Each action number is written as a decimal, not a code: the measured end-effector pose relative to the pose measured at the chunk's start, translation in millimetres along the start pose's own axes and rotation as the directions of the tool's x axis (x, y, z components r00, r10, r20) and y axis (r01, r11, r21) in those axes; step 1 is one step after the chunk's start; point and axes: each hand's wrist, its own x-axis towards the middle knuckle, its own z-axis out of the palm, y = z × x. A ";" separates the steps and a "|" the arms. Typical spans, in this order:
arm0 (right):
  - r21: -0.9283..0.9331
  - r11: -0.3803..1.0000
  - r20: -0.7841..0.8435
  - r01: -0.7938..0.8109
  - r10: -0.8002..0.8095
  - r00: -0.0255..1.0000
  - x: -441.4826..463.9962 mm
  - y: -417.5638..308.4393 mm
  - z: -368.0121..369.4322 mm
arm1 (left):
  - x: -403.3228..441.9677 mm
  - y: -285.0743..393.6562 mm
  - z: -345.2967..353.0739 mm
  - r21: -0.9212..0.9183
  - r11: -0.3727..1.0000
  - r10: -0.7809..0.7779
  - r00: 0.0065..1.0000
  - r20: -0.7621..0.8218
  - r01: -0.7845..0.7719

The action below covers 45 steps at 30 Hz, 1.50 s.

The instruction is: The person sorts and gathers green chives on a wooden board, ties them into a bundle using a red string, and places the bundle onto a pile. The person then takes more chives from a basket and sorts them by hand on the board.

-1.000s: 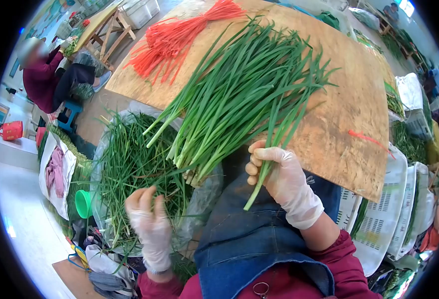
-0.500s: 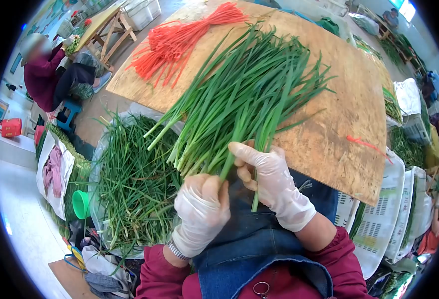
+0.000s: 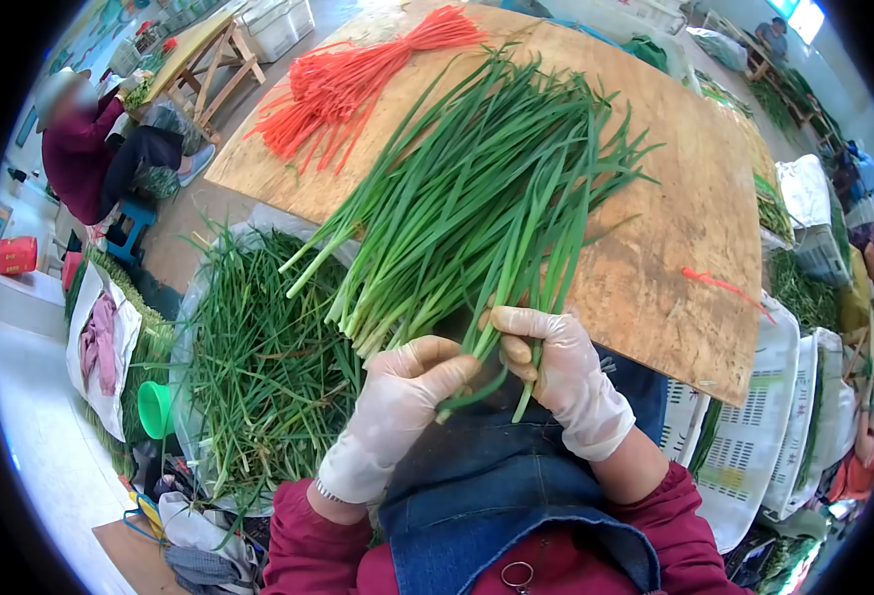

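Note:
Long garlic chives [image 3: 487, 188] lie in a loose bundle on the wooden board, pale stalk ends toward me. Both my hands wear thin whitish gloves. My right hand [image 3: 571, 372] is closed round a few chive stalks at the board's near edge, with one cut end sticking out below the fingers. Beside it, my left hand [image 3: 397, 402] pinches the lower part of a chive between thumb and forefinger, and a green strand bends down past the fingertips. Below the left hand's side of the board, a lined container holds a heap of loose chive leaves [image 3: 263, 367].
Red ties [image 3: 358, 89] are piled at the board's [image 3: 685, 198] far left; a single red tie [image 3: 725, 288] lies at right. White plastic crates [image 3: 754, 436] stand right of me. A green cup [image 3: 155, 409] is at left. Another person [image 3: 85, 149] sits at the far left.
My left hand has opened from a fist round the stalks into a thumb-and-finger pinch. The strand there now bends downward. My right hand has shifted slightly right and down, still holding stalks.

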 end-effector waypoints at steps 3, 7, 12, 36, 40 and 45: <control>-0.061 0.997 -0.049 0.047 -0.050 0.998 -2.2 0.3 0.6 | 9.5 -20.2 -0.5 0.060 0.982 0.181 0.983 0.001 -0.181; -0.084 0.996 -0.173 0.044 -0.058 0.983 -1.3 0.4 1.9 | -2.5 -29.2 -1.9 0.446 0.815 0.481 0.861 -0.164 -0.370; -0.047 0.995 -0.223 0.091 -0.099 0.970 2.2 -6.2 1.2 | -45.1 -35.7 -49.5 0.449 0.771 0.636 0.571 -0.519 -0.452; 0.252 0.961 -0.064 -0.117 0.137 0.988 -0.5 -2.7 -12.3 | -2.2 -34.7 -56.2 0.797 0.421 0.846 0.505 -0.173 -0.432; 0.216 0.965 -0.071 -0.146 0.165 0.984 5.1 4.0 -6.0 | -50.5 -58.0 -130.3 0.922 0.379 0.877 0.348 -0.331 -0.077; 0.103 0.987 -0.173 -0.123 0.139 0.975 8.9 23.2 9.9 | -62.4 -88.8 -144.1 0.983 0.025 0.868 0.483 -0.111 0.182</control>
